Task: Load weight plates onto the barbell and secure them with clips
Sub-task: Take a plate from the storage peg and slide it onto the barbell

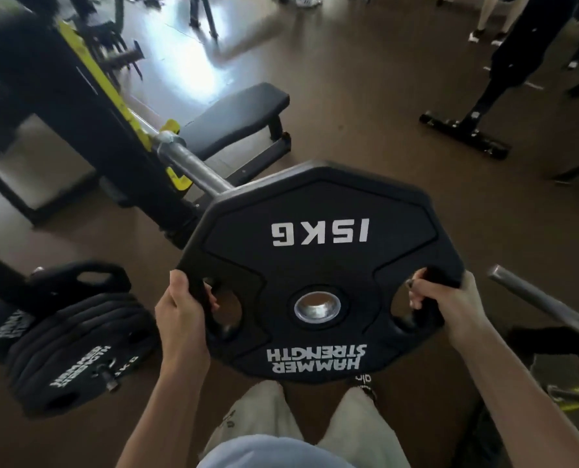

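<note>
**Plate held before the bar**

Head view: both hands carry a black 15 kg plate (318, 271) between them. The left hand (183, 305) grasps its left grip hole, the right hand (439, 305) its right one. The plate's top edge covers the end of the bar (193, 167), which rests on the rack (78, 106).

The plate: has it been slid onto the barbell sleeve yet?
No: both hands hold the plate in front of the bare sleeve, and its centre hole is empty.
</note>
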Tool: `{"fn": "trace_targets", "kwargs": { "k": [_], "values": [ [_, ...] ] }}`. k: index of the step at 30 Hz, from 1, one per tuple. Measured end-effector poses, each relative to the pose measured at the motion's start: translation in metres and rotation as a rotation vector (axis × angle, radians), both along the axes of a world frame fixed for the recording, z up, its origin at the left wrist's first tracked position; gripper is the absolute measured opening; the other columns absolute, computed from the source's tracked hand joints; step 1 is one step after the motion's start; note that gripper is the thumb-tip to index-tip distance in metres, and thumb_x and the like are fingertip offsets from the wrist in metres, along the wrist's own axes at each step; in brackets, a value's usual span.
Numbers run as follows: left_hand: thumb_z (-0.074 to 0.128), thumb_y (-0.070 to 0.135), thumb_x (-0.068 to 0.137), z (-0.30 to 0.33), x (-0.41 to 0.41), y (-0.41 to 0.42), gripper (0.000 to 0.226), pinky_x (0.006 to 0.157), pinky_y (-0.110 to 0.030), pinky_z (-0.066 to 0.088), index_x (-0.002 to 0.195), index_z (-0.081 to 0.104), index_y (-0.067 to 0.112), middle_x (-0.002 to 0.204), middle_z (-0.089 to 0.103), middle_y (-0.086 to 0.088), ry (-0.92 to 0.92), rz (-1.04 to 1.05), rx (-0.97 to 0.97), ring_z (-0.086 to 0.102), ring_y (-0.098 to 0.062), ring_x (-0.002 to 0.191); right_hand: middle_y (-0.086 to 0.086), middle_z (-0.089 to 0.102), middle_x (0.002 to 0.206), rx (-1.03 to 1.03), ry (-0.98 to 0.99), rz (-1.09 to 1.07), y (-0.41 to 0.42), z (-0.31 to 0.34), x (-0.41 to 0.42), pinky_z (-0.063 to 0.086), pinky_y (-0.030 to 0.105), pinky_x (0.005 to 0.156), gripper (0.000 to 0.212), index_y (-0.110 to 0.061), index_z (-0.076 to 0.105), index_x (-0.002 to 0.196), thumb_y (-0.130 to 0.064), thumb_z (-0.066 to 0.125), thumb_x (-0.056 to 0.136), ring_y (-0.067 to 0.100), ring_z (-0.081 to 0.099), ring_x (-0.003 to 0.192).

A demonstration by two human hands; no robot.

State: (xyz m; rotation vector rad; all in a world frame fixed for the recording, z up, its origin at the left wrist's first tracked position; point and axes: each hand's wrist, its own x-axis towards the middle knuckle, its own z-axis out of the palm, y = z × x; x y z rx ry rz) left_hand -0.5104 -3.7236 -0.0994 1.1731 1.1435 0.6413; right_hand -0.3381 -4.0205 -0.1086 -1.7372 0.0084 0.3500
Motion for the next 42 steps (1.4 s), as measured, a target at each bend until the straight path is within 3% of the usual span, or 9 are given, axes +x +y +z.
{"fn": "trace_targets", "kwargs": {
  "k": [4, 9, 16, 21, 26, 30, 34, 36, 42],
  "values": [
    [0.043, 0.054, 0.098, -0.012, 0.030, -0.028, 0.054, 0.071, -0.042, 0.047, 0.071, 0.062, 0.012, 0.064, 0.061, -0.005, 0.014, 0.199, -0.001, 0.056, -0.024, 0.062, 0.019, 0.054, 0.054, -0.035, 0.003, 0.150, 0.002, -0.023, 0.067, 0.047, 0.041, 0.069, 0.025, 0.012, 0.055, 0.062, 0.021, 0.065, 0.083, 0.030, 0.053, 0.058],
    [0.040, 0.057, 0.089, -0.038, 0.049, -0.047, 0.053, 0.075, -0.045, 0.044, 0.072, 0.063, 0.013, 0.055, 0.062, 0.001, -0.040, 0.358, 0.014, 0.054, -0.024, 0.060, 0.016, 0.058, 0.052, -0.062, -0.025, 0.334, 0.020, -0.050, 0.134, 0.050, 0.043, 0.073, 0.033, 0.004, 0.057, 0.055, 0.019, 0.069, 0.082, 0.031, 0.059, 0.058],
    [0.033, 0.034, 0.108, -0.042, 0.064, -0.072, 0.049, 0.073, -0.043, 0.044, 0.071, 0.058, 0.014, 0.049, 0.060, 0.003, -0.004, 0.569, 0.068, 0.055, -0.018, 0.051, 0.003, 0.066, 0.055, -0.007, 0.006, 0.495, 0.045, -0.070, 0.186, 0.050, 0.037, 0.068, 0.027, 0.000, 0.064, 0.065, 0.022, 0.069, 0.079, 0.024, 0.064, 0.057],
    [0.024, 0.023, 0.115, -0.016, 0.075, -0.083, 0.043, 0.049, -0.008, 0.043, 0.076, 0.041, 0.026, 0.038, 0.050, 0.031, -0.028, 0.764, 0.122, 0.053, 0.014, 0.042, 0.007, 0.063, 0.055, 0.099, -0.042, 0.630, 0.080, -0.049, 0.199, 0.052, 0.041, 0.073, 0.014, -0.004, 0.060, 0.057, -0.002, 0.072, 0.062, 0.030, 0.062, 0.062],
    [0.024, 0.029, 0.114, -0.013, 0.073, -0.096, 0.046, 0.047, -0.009, 0.043, 0.075, 0.047, 0.024, 0.038, 0.052, 0.027, 0.004, 0.844, 0.108, 0.054, 0.011, 0.040, 0.005, 0.065, 0.056, 0.117, -0.063, 0.710, 0.082, -0.044, 0.204, 0.052, 0.037, 0.071, 0.024, -0.002, 0.062, 0.060, 0.016, 0.072, 0.072, 0.029, 0.065, 0.065],
    [0.025, 0.033, 0.114, -0.022, 0.065, -0.078, 0.045, 0.074, -0.022, 0.048, 0.081, 0.055, 0.031, 0.056, 0.064, 0.031, -0.013, 0.867, 0.167, 0.061, 0.009, 0.060, 0.003, 0.067, 0.060, 0.126, -0.082, 0.746, 0.103, -0.041, 0.218, 0.053, 0.033, 0.066, 0.039, -0.009, 0.065, 0.057, 0.025, 0.067, 0.077, 0.027, 0.066, 0.067],
    [0.025, 0.027, 0.115, -0.020, 0.065, -0.098, 0.048, 0.050, -0.009, 0.045, 0.076, 0.052, 0.022, 0.044, 0.059, 0.025, 0.095, 0.844, 0.138, 0.058, 0.008, 0.045, 0.007, 0.068, 0.062, 0.068, -0.025, 0.783, 0.102, -0.056, 0.209, 0.053, 0.035, 0.075, 0.030, -0.004, 0.063, 0.057, 0.019, 0.073, 0.072, 0.025, 0.069, 0.071],
    [0.029, 0.028, 0.114, -0.023, 0.068, -0.104, 0.047, 0.054, -0.011, 0.049, 0.074, 0.052, 0.020, 0.045, 0.060, 0.020, 0.145, 0.839, 0.139, 0.059, 0.004, 0.047, 0.007, 0.068, 0.061, 0.041, -0.010, 0.810, 0.102, -0.062, 0.209, 0.051, 0.036, 0.078, 0.027, 0.000, 0.062, 0.059, 0.021, 0.073, 0.072, 0.022, 0.070, 0.070],
    [0.026, 0.017, 0.114, -0.042, 0.072, -0.099, 0.039, 0.058, -0.021, 0.038, 0.101, 0.061, 0.006, 0.090, 0.057, -0.003, 0.207, 0.880, 0.210, 0.052, -0.016, 0.077, -0.002, 0.073, 0.064, 0.082, -0.085, 0.797, 0.121, -0.078, 0.224, 0.055, 0.039, 0.074, 0.021, 0.003, 0.068, 0.080, 0.023, 0.073, 0.077, 0.029, 0.070, 0.072]
  ]
}}
